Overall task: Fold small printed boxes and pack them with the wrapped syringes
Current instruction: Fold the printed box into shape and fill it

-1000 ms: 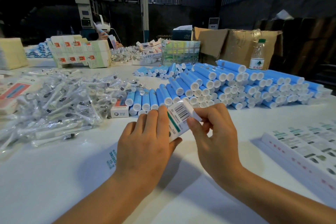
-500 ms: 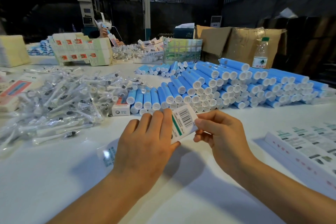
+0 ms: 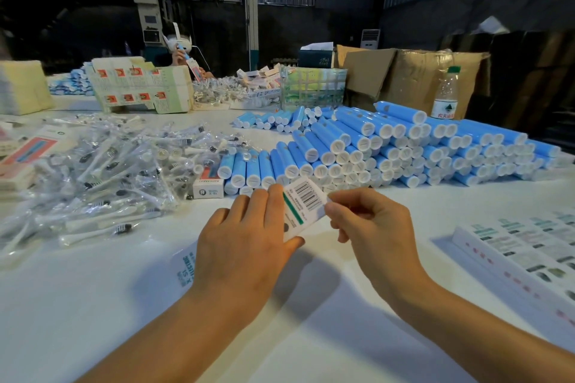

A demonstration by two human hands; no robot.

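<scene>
Head view. The small printed box (image 3: 303,207) is white card with a black barcode panel on its upper face, a green stripe running along one long edge and fine printed text beside it. It is held tilted, above the white surface (image 3: 93,305), in front of the near edge of the blue tube stack (image 3: 389,149).

The left hands' member, the left hand (image 3: 245,246), lies over the box's near-left portion, fingers extended along the box face and thumb tucked under its lower edge, gripping it. The right hand (image 3: 373,227) pinches the box's right end between thumb and curled fingers. Both hands are clamped on the same box.

Left of the box lies a heap of wrapped syringes (image 3: 102,171) in clear sleeves; whether each item is a syringe cannot be told. A closed box (image 3: 208,186) sits between that heap and the tube stack. Right of the held box, a row of flat box blanks (image 3: 522,252) lies near the surface edge. Beyond the tube stack stands a water bottle (image 3: 445,96).
</scene>
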